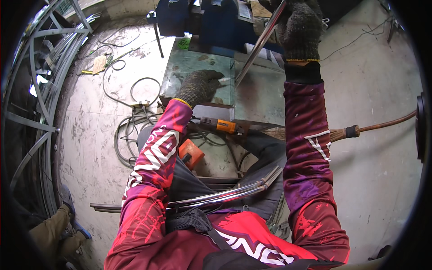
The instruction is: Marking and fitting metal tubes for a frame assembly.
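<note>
My left hand point(200, 86), in a dark knit glove, lies over a greenish metal-topped surface point(180, 67) with its fingers stretched to the right. The lower end of a shiny metal tube point(258, 44) rests a little beyond those fingertips. That tube slants up to the right, where my right hand point(300, 31), gloved alike, is closed around its upper part at the top edge. The fingers there are partly cut off by the frame. Across my lap lie several curved shiny metal tubes point(225, 193).
An orange-and-black power tool point(222, 125) lies below the work surface, near an orange object point(191, 153) and coiled cables point(128, 135). A metal frame point(45, 81) stands at left, with another person's foot point(67, 200) below. A broom point(342, 133) lies at right; dark blue blocks point(218, 29) stand ahead.
</note>
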`<action>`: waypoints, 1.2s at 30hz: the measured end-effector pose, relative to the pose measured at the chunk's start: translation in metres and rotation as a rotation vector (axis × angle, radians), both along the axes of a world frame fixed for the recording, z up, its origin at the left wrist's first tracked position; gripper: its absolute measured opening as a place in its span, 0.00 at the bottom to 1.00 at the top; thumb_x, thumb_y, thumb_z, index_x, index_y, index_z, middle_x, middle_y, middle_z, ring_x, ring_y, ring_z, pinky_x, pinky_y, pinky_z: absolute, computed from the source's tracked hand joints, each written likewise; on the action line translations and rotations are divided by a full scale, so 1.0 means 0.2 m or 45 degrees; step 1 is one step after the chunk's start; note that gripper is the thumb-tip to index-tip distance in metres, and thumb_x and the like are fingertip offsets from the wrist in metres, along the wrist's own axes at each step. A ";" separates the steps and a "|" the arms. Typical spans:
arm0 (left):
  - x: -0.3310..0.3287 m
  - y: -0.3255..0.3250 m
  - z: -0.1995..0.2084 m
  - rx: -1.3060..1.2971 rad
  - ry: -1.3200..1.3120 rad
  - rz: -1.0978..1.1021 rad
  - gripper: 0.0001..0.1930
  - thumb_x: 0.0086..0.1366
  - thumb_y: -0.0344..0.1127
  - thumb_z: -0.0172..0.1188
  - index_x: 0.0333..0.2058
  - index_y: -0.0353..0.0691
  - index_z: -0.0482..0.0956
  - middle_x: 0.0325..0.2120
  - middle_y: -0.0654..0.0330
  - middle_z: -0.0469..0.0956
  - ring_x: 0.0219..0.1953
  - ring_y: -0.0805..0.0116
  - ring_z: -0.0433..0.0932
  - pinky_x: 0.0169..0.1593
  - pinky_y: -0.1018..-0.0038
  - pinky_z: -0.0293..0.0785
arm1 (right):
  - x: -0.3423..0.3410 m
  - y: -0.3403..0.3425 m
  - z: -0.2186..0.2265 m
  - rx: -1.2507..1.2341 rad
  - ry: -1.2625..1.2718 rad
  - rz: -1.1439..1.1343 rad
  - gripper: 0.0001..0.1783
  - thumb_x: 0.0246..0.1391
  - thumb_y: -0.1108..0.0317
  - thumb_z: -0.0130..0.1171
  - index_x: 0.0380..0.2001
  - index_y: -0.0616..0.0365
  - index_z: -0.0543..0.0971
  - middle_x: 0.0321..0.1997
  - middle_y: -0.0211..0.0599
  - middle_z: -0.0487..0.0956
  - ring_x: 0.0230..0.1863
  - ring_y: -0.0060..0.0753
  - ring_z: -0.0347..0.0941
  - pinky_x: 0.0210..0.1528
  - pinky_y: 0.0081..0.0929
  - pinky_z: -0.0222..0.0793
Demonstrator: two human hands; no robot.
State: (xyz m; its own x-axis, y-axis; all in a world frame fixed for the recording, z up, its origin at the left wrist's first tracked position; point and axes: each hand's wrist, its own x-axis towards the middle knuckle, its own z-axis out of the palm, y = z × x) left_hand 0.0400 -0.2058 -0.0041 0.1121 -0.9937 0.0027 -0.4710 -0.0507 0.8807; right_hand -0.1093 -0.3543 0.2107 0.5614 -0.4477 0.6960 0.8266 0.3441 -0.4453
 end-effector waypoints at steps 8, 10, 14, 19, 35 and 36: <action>0.03 0.00 -0.05 -0.008 0.035 -0.079 0.19 0.70 0.38 0.60 0.56 0.36 0.83 0.26 0.59 0.82 0.25 0.74 0.77 0.33 0.72 0.78 | 0.01 0.21 0.08 -0.071 0.480 -1.053 0.11 0.69 0.74 0.56 0.52 0.59 0.76 0.32 0.29 0.75 0.30 0.27 0.74 0.37 0.35 0.84; 0.01 -0.01 -0.05 -0.001 0.059 -0.087 0.19 0.70 0.38 0.60 0.56 0.36 0.83 0.27 0.59 0.82 0.26 0.74 0.78 0.34 0.72 0.78 | 0.01 0.13 0.06 -0.059 0.247 -0.576 0.10 0.69 0.74 0.57 0.51 0.58 0.76 0.32 0.29 0.75 0.31 0.26 0.74 0.37 0.35 0.85; 0.02 0.03 -0.06 0.013 0.078 -0.080 0.20 0.71 0.38 0.60 0.57 0.35 0.82 0.28 0.59 0.82 0.27 0.73 0.78 0.35 0.71 0.79 | 0.02 0.25 0.10 -0.045 0.633 -1.210 0.08 0.69 0.73 0.58 0.49 0.54 0.76 0.33 0.26 0.74 0.34 0.23 0.74 0.38 0.33 0.85; 0.02 0.03 -0.03 -0.006 0.005 -0.099 0.20 0.71 0.38 0.60 0.57 0.35 0.82 0.29 0.57 0.83 0.28 0.72 0.80 0.36 0.70 0.79 | 0.00 0.23 0.09 -0.062 0.593 -1.227 0.07 0.69 0.71 0.58 0.48 0.52 0.76 0.33 0.25 0.73 0.34 0.22 0.74 0.39 0.32 0.85; 0.00 0.07 0.02 0.080 0.028 -0.052 0.19 0.67 0.41 0.62 0.53 0.42 0.86 0.35 0.48 0.87 0.33 0.59 0.87 0.44 0.62 0.82 | 0.01 0.26 0.08 -0.071 0.564 -1.311 0.06 0.68 0.74 0.58 0.45 0.52 0.73 0.31 0.24 0.72 0.30 0.19 0.72 0.35 0.28 0.86; -0.01 0.07 0.03 0.076 0.023 -0.054 0.19 0.67 0.41 0.62 0.53 0.42 0.86 0.35 0.48 0.87 0.33 0.59 0.87 0.44 0.62 0.82 | 0.00 0.26 0.09 -0.072 0.559 -1.315 0.06 0.68 0.74 0.58 0.45 0.52 0.73 0.31 0.24 0.72 0.30 0.19 0.72 0.35 0.28 0.86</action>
